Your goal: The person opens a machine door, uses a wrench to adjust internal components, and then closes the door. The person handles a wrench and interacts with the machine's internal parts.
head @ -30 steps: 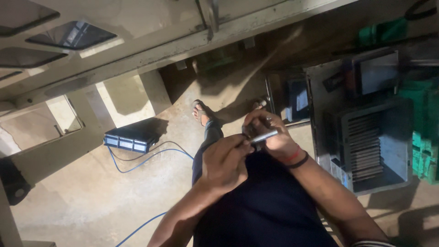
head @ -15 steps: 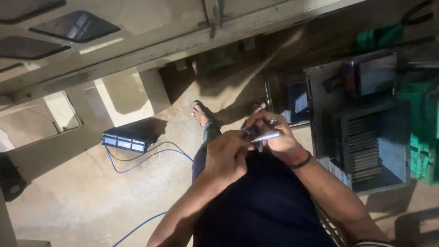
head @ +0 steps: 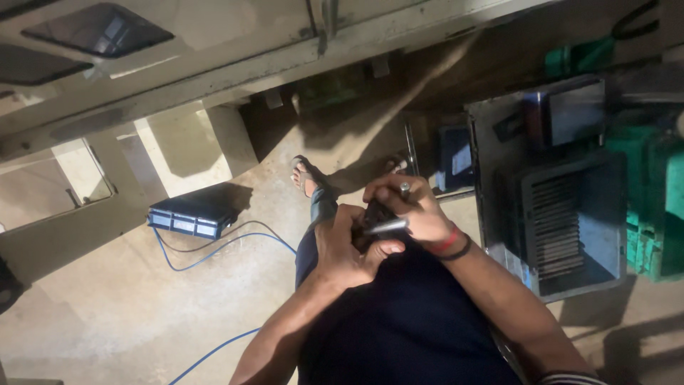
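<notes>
While the person sits over the floor, the left hand [head: 349, 246] curls around a small dark part [head: 372, 214] held over the lap, touching the right hand [head: 410, 210]. That hand grips the part and a thin metal rod [head: 388, 226]. A grey bin [head: 570, 221] of metal plates sits near, on the right.

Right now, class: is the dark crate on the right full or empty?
Partly filled. The crate holds a row of thin metal pieces stacked along its left side, while the right side of its bottom shows bare.
</notes>
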